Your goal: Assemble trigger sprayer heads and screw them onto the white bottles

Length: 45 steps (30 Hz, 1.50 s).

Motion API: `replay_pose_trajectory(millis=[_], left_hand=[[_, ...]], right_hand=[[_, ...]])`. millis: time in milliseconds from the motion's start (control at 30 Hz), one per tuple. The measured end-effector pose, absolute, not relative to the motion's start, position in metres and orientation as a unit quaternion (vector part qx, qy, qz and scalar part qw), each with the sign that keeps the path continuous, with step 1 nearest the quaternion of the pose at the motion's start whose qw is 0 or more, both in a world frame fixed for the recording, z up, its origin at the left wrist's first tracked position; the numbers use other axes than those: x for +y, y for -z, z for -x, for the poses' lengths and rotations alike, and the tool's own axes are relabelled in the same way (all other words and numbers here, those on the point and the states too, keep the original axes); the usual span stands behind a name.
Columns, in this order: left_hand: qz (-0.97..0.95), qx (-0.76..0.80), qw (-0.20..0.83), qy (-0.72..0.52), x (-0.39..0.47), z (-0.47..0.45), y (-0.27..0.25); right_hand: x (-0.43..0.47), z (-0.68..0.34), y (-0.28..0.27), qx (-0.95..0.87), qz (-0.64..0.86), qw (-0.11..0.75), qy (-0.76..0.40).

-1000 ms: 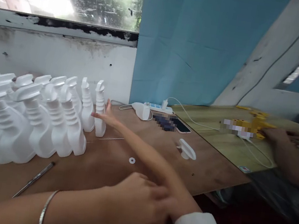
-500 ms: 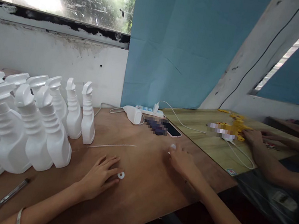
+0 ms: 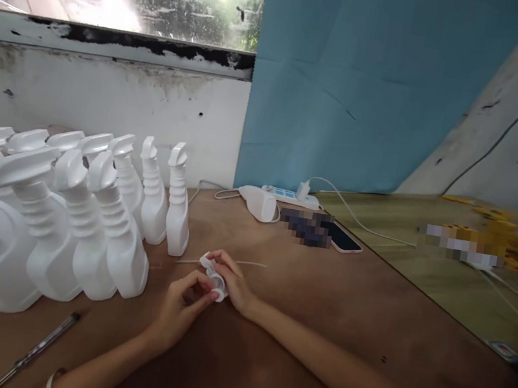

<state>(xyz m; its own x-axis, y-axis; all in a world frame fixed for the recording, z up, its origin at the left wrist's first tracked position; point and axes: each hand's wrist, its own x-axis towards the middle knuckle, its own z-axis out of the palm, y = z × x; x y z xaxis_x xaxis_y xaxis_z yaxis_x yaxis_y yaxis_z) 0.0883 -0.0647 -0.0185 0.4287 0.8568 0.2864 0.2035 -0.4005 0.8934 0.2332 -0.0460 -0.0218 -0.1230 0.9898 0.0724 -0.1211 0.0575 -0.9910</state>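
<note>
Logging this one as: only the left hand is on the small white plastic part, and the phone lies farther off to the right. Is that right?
Not quite: the left hand is not alone. In the head view, the right hand is on the small white plastic part too. The phone does lie farther off to the right.

Bottles (image 3: 118, 260) block the left side of the table (image 3: 346, 293); a phone (image 3: 344, 239) and power strip (image 3: 288, 197) crowd its far right corner. Between the right hand (image 3: 237, 287) and right edge, bare surface leaves passage, the forearm (image 3: 317, 354) barring the near side.
</note>
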Motion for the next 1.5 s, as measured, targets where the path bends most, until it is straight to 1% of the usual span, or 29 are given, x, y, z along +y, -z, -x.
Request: replay_pose_trajectory(millis=[200, 433, 567, 667, 733, 800, 867, 933, 1033, 1100, 1167, 1233, 1333, 1400, 1500], left_hand=[[-0.68, 0.386, 0.427, -0.455, -0.062, -0.091, 0.02], [-0.678, 0.37, 0.479, -0.416, -0.06, -0.09, 0.022], [-0.673, 0.366, 0.486, -0.42, -0.059, -0.09, 0.023], [-0.67, 0.382, 0.46, -0.44, -0.059, -0.089, 0.022], [-0.667, 0.391, 0.448, -0.449, -0.059, -0.088, 0.022], [-0.673, 0.391, 0.43, -0.458, -0.06, -0.087, 0.022], [-0.692, 0.394, 0.379, -0.471, -0.06, -0.086, 0.021], [-0.729, 0.403, 0.289, -0.473, -0.061, -0.084, 0.019], [-0.777, 0.42, 0.144, -0.446, -0.059, -0.08, 0.014], [-0.801, 0.414, 0.1, -0.421, -0.055, -0.078, 0.012], [-0.828, 0.384, 0.119, -0.39, -0.049, -0.075, 0.012], [-0.844, 0.349, 0.171, -0.369, -0.044, -0.073, 0.013], [-0.839, 0.332, 0.219, -0.37, -0.041, -0.073, 0.015], [-0.839, 0.335, 0.219, -0.369, -0.041, -0.073, 0.015], [-0.839, 0.342, 0.209, -0.368, -0.041, -0.074, 0.016]], right_hand=[[-0.061, -0.228, 0.013, -0.512, 0.424, 0.503, -0.553], [-0.061, -0.231, 0.019, -0.497, 0.37, 0.505, -0.601], [-0.058, -0.236, 0.022, -0.486, 0.334, 0.488, -0.644], [-0.058, -0.239, 0.022, -0.533, 0.308, 0.444, -0.651], [-0.059, -0.239, 0.023, -0.596, 0.339, 0.425, -0.591], [-0.062, -0.236, 0.022, -0.644, 0.401, 0.422, -0.497], [-0.064, -0.233, 0.02, -0.669, 0.434, 0.418, -0.435], [-0.067, -0.231, 0.019, -0.683, 0.422, 0.416, -0.428], [-0.068, -0.23, 0.019, -0.675, 0.42, 0.436, -0.422], [-0.068, -0.231, 0.021, -0.663, 0.434, 0.448, -0.414], [-0.068, -0.231, 0.023, -0.657, 0.442, 0.462, -0.4], [-0.068, -0.231, 0.023, -0.653, 0.445, 0.477, -0.384], [-0.069, -0.231, 0.023, -0.659, 0.448, 0.49, -0.353], [-0.068, -0.232, 0.022, -0.691, 0.459, 0.476, -0.293], [-0.066, -0.235, 0.025, -0.745, 0.475, 0.431, -0.185]])
